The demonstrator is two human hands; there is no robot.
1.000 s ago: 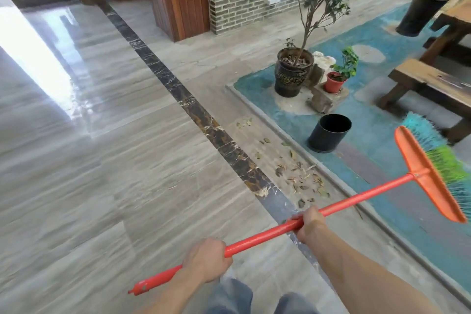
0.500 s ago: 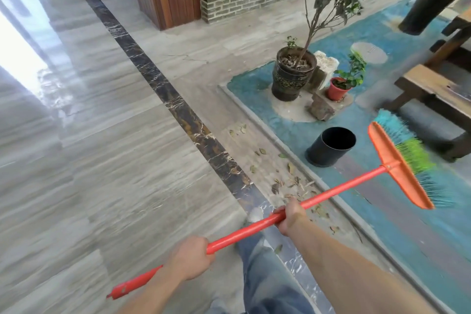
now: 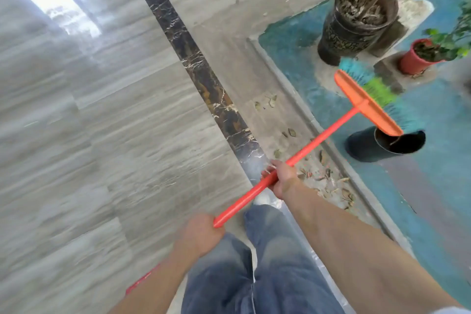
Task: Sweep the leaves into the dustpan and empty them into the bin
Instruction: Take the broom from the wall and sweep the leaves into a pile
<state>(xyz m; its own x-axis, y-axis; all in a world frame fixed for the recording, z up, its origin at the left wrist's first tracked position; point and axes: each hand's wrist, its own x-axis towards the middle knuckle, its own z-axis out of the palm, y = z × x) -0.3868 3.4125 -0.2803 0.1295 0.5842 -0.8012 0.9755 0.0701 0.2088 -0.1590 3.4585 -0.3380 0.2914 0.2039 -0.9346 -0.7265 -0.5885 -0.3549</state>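
Observation:
Both hands grip an orange broom (image 3: 316, 139). My left hand (image 3: 198, 234) holds the handle's near part and my right hand (image 3: 281, 177) holds it further up. The broom head, with blue and green bristles (image 3: 377, 88), is raised off the floor above the black bin (image 3: 367, 146). Dry leaves (image 3: 328, 183) lie scattered on the grey floor strip beside the blue area's raised edge, just right of my right hand. A few more leaves (image 3: 270, 102) lie further off. No dustpan is in view.
A large dark plant pot (image 3: 351, 30) and a small red pot (image 3: 414, 61) stand on the blue floor (image 3: 433, 186) beyond the broom head. A dark marble strip (image 3: 204, 79) crosses the grey tiles. My jeans-clad legs (image 3: 254, 275) are at the bottom.
The view has tilted down and moved closer to the leaves. The broom head has swung left and away, from right of the bin to over it, near the big pot. Both hands keep their grip.

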